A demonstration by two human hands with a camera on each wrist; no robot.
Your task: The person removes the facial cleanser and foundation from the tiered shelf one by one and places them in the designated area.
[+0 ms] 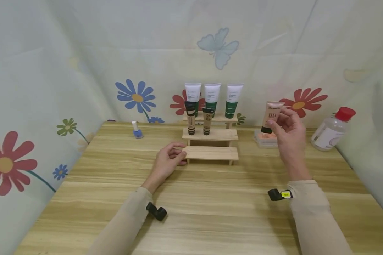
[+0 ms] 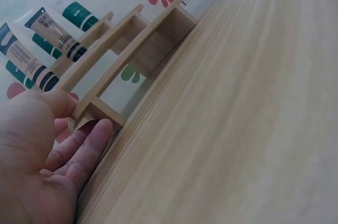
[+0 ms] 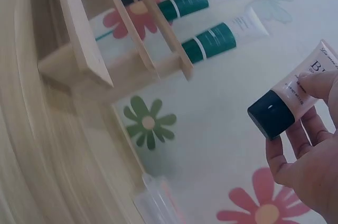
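A three-step wooden rack (image 1: 212, 153) stands on the table, and my left hand (image 1: 168, 160) grips the left end of its lowest step. In the left wrist view the thumb lies behind the step's end and the fingers (image 2: 95, 142) curl beneath it. My right hand (image 1: 290, 132) pinches a pink BB cream tube (image 1: 272, 115) with a black cap, cap down, in the air right of the rack. White-and-green tubes (image 1: 230, 101) stand on the top step. Two small beige tubes with black caps (image 1: 190, 118) stand on the middle step.
Below the held tube sits a clear plastic box (image 1: 265, 141) with something orange in it. A clear bottle with a red cap (image 1: 330, 131) stands at the far right. A blue nail polish bottle (image 1: 136, 131) is left of the rack. A flowered curtain (image 1: 166, 42) hangs behind.
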